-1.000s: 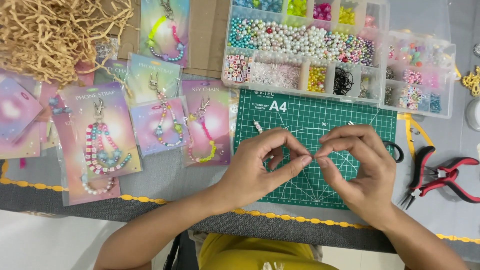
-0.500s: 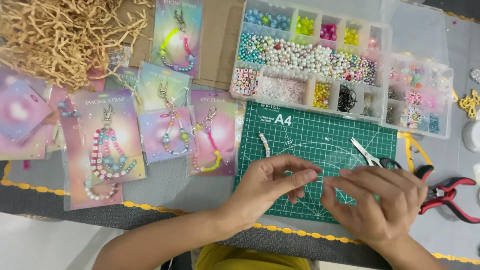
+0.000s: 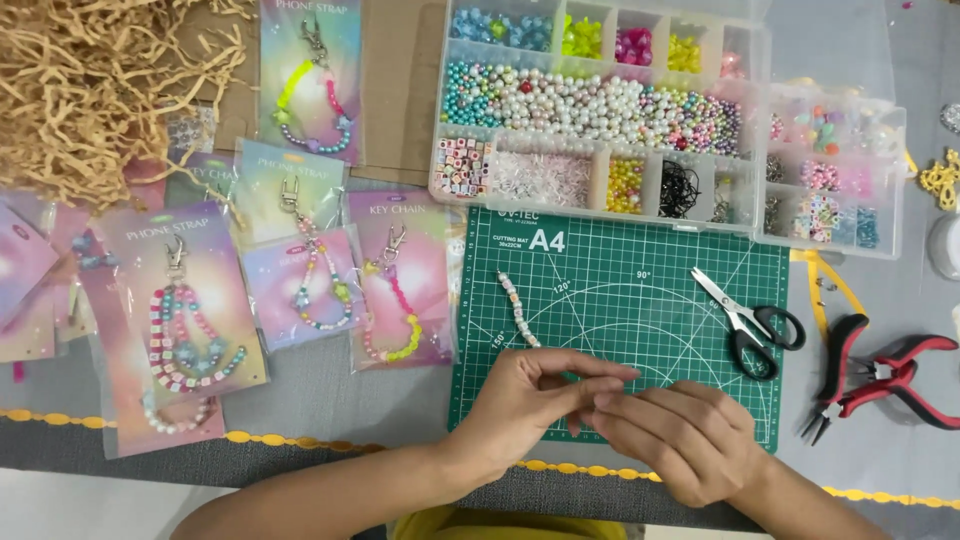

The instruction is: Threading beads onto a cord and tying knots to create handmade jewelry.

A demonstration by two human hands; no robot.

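Both hands [image 3: 610, 410] slid lower, grips pinching bead strand [image 3: 519, 309], running up-left.

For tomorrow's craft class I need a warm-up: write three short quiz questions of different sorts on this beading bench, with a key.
1. True or false: the scissors lie on the green cutting mat.
2. Which tool lies right of the mat? A hammer, B red-handled pliers, C ruler.
3. What lies on the mat just above the left hand, which meets the right hand?

Key: 1 true; 2 B; 3 a short beaded strand.
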